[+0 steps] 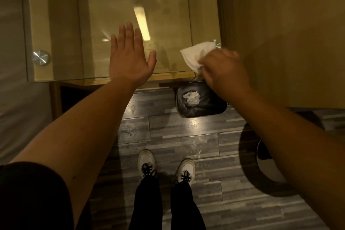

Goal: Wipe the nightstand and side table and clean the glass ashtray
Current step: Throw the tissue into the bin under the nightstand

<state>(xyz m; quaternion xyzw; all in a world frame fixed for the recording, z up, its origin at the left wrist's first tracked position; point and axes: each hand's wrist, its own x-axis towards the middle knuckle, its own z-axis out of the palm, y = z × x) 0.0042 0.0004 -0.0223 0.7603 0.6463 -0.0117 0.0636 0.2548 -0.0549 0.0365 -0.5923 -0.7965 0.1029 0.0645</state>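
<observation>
A glass-topped nightstand (61, 24) fills the upper part of the head view, with smudges on its glass near the back. My left hand (130, 58) lies flat and open on the glass near the front edge, fingers spread. My right hand (224, 74) is closed around a white cloth (197, 56) at the front right corner of the glass. The cloth touches the surface beside a round metal fitting. No ashtray is visible.
A black-lined waste bin (201, 102) with crumpled white paper stands on the grey plank floor under the right corner. A bed edge (13, 61) borders the left. A wall (280, 33) is on the right. A round dark object (261, 158) sits lower right.
</observation>
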